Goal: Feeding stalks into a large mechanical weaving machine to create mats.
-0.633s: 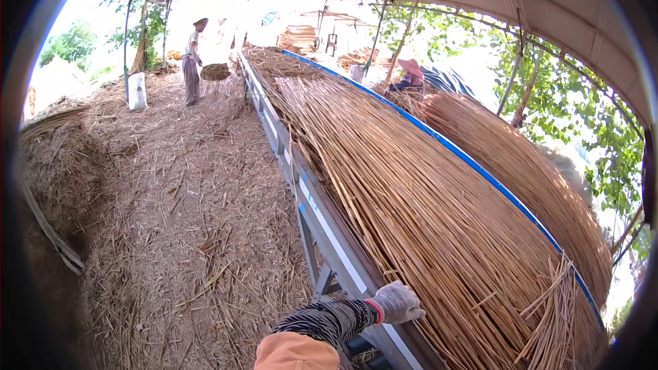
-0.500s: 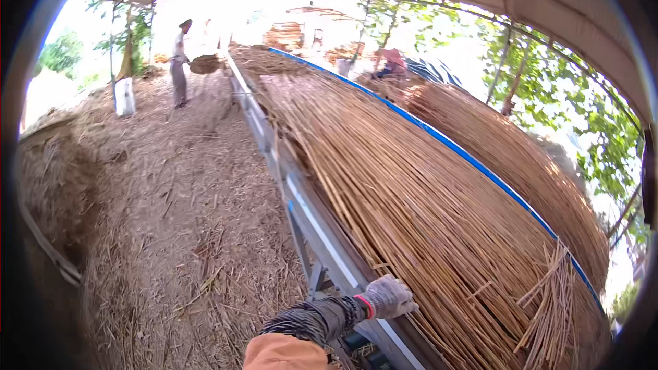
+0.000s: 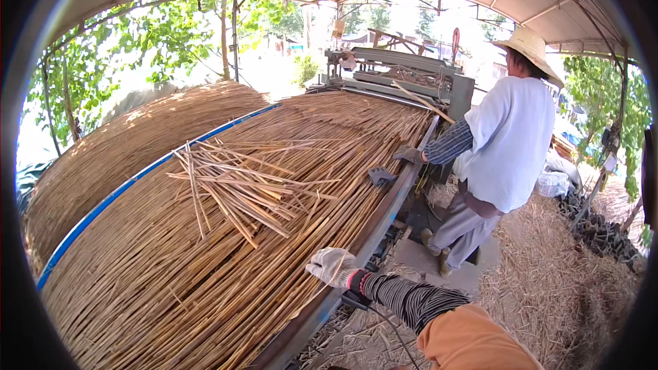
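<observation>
My right hand [image 3: 332, 266], in a pale glove with a red and black cuff, rests over the near edge of a wide layer of long brown reeds [image 3: 226, 301]. Its fingers look curled; whatever lies under them is hidden, and a thin straw shows across the glove. A dark cable hangs below the wrist, by the metal side rail [image 3: 312, 322]. A loose heap of short cut stalks [image 3: 250, 188] lies crosswise on the reeds beyond my hand. My left hand is out of view.
A co-worker in a straw hat and white top [image 3: 514, 137] stands at right, a gloved hand [image 3: 410, 154] on the rail. Nearby lies a small dark object [image 3: 381, 176]. A grey machine [image 3: 397, 75] spans the far end; a blue strip [image 3: 103, 214] borders the reeds.
The view has swung far to the right. My left hand, earlier at the rail, has left the picture; my right arm, the co-worker and the machine have come into it.
</observation>
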Motion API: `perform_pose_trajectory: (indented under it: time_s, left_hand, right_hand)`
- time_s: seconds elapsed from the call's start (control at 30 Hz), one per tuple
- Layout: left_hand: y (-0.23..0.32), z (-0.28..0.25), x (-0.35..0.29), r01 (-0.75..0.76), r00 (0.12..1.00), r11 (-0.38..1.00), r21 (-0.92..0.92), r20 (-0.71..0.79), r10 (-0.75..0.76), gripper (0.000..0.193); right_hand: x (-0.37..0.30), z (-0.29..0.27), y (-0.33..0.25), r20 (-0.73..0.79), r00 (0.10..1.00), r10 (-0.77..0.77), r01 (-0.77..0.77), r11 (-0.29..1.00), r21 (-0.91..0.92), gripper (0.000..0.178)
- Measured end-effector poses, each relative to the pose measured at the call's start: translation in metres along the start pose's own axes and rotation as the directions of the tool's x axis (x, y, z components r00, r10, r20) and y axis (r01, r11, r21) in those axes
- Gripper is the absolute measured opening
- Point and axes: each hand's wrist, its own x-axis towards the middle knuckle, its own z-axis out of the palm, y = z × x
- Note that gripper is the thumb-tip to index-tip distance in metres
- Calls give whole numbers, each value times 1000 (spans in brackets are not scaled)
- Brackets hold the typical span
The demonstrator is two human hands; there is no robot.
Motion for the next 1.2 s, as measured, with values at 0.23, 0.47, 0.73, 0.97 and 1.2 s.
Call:
perform_pose_trajectory:
  time_s: [0.23,0.47,0.73,0.97,1.2]
  left_hand:
    - [-14,4,-5,-8,999,999,43,38,6,36]
    - [-1,-21,2,46,994,997,-61,101,-40,37]
    - [-7,-4,2,-27,996,999,-17,83,28,28]
    - [-9,9,-5,-107,979,994,25,-171,109,25]
    - [-14,16,-13,58,996,992,115,-77,-50,31]
  right_hand:
    - [-7,14,4,49,999,11,-9,1000,-25,60]
    - [-4,0,-16,198,978,70,-48,993,-111,61]
    - [0,-6,-16,176,979,100,-85,992,-94,59]
    - [-2,11,1,100,993,61,-49,992,-120,56]
    - [1,6,-5,133,989,66,-53,993,-102,54]
